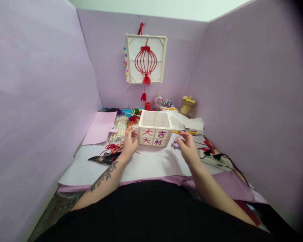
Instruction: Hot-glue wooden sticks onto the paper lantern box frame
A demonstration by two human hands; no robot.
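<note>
A small open-topped box frame [155, 137] of pale sticks with white panels stands upright on the white paper, red and purple characters on its front. My left hand [130, 144] is just left of it, fingers loosely bent and apart, seemingly holding nothing. On the other side, my right hand [188, 148] has its thumb and fingers apart. A small purple-and-white scrap [175, 142] shows by the right thumb; whether the thumb touches it I cannot tell. Black-handled pruning shears [104, 158] and red cord [113, 147] lie near my left forearm.
A finished-looking lantern [146, 58] with a red tassel hangs above the back. Behind the box are a jar of pompoms [158, 102] and a red cup [147, 106]. Bundled sticks [120, 127] and pink paper [99, 126] lie left; a power strip [215, 160] with cables lies right.
</note>
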